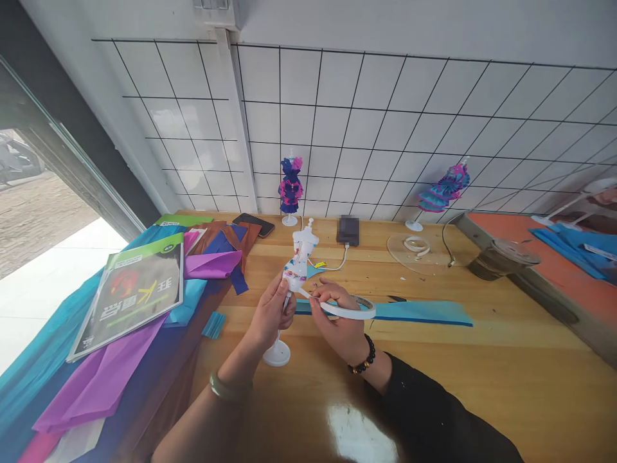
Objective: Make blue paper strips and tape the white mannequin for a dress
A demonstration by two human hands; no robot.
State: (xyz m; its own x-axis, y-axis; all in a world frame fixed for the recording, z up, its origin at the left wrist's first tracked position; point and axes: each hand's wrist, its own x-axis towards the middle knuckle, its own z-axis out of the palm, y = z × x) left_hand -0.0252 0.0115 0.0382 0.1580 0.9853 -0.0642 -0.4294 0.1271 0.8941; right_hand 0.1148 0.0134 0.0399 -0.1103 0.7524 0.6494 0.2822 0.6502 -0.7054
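My left hand (pixel 272 310) is closed round the lower body and stem of a small white mannequin (pixel 304 247), which leans slightly right on its round base. Coloured patterned bits stick to the mannequin's hips and chest. In my right hand (pixel 340 321) is a roll of white tape (pixel 359 313), pinched near its loose end. A short strip of that tape runs from my right fingers to the mannequin's hip. Behind my right hand lies a long strip of blue crepe paper (pixel 424 312). A small pleated blue piece (pixel 214 325) rests left of my left hand.
Coloured paper sheets (pixel 106 386) and a green-and-grey printed packet (pixel 139 289) cover the left side. Two mannequins in paper dresses (pixel 291 186) stand by the tiled wall. A phone (pixel 254 224), a power bank (pixel 348 230) and a lidded cup (pixel 501 259) are farther back.
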